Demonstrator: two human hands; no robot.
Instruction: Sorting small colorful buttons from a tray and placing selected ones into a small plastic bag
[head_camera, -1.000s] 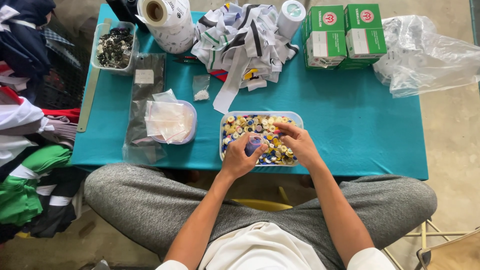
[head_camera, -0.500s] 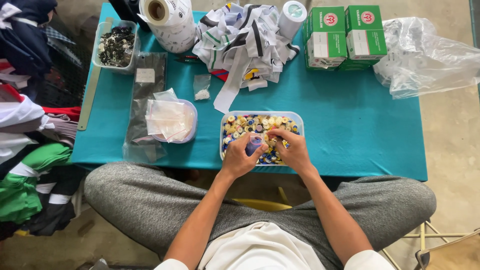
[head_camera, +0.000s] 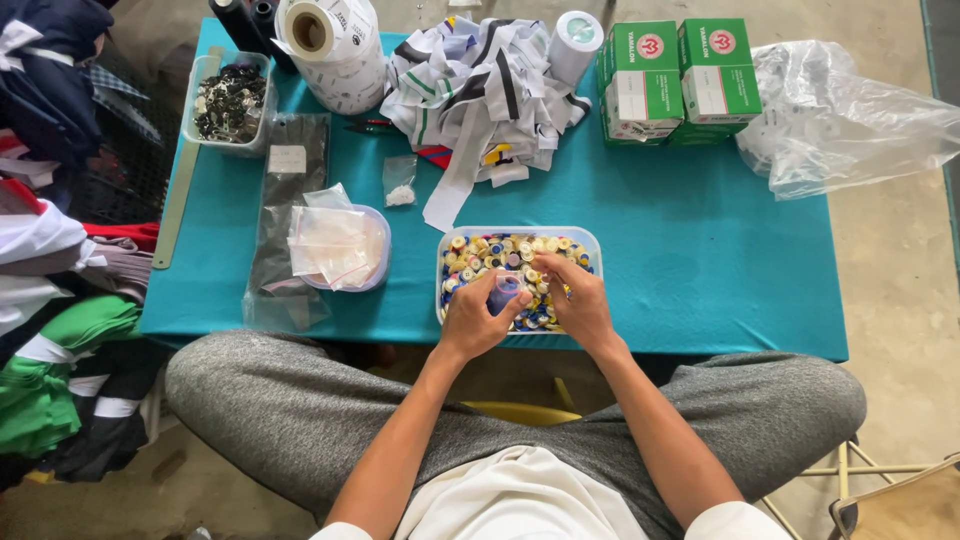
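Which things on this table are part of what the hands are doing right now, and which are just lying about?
In use:
left hand
right hand
small clear bag held between them
tub of buttons

Lying about:
tub of small bags
label roll
fabric strips
green boxes
plastic sheet
tub of dark pieces

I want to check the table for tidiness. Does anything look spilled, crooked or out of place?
Nothing looks spilled. The buttons stay inside the clear tub where the left hand and right hand work. Only the heap of striped fabric strips is loose, one strip trailing toward the tub, and the clear plastic bag overhangs the table edge.
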